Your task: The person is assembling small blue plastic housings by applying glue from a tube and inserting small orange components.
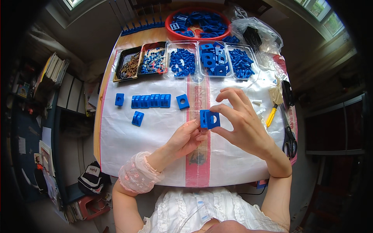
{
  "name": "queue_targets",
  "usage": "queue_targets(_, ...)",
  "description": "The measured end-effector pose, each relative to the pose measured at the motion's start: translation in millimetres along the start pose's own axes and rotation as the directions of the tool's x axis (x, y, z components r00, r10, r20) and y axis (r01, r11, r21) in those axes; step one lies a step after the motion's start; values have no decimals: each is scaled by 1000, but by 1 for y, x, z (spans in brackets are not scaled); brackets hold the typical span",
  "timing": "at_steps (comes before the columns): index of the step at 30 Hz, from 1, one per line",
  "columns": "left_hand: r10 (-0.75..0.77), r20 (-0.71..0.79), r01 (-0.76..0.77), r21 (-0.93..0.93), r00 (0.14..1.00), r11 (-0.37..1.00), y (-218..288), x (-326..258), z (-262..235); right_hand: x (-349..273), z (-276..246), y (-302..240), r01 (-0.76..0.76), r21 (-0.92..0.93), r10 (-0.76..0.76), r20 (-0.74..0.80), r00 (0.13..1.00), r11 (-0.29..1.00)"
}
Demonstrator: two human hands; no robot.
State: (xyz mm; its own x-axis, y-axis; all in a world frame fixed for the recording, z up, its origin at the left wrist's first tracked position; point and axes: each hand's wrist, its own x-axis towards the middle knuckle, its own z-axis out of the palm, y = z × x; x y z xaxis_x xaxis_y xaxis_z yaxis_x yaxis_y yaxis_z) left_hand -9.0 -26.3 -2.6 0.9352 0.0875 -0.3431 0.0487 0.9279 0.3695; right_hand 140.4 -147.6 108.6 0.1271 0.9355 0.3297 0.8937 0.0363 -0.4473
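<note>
Above the white sheet near the middle, my left hand (185, 138) pinches a blue plastic block (203, 119) between thumb and fingers. Against its right side is a blue square plate with a round hole (210, 121), gripped at its edges by the thumb and index finger of my right hand (245, 123). Whether the two pieces are joined I cannot tell. To the left lie a tight row of blue ribbed blocks (150, 101), a single blue block (119, 99), a tilted ribbed block (137, 119) and another holed plate (185, 106).
Behind stand a black tray of screws (116, 75), a black tray of small nuts and several clear trays (169, 74) of blue parts. Farther back are a red basin (169, 29) and a plastic bag (268, 33). A yellow-handled tool (271, 115) and black scissors (289, 143) lie right.
</note>
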Motion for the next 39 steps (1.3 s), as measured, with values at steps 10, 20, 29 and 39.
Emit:
queue_targets(10,-42,50,38,81,998,996,0,2,-5,2,11,4,-11,9,10,49,999,1000)
queue_targets(20,-43,64,38,72,997,997,0,0,-2,1,14,5,1,13,-2,46,999,1000)
queue_targets(29,-47,56,42,74,997,996,-1,1,-3,1,14,6,1,-7,-1,51,999,1000)
queue_targets(39,-28,73,22,84,997,996,-1,1,-3,1,15,6,2,-16,-1,61,998,1000)
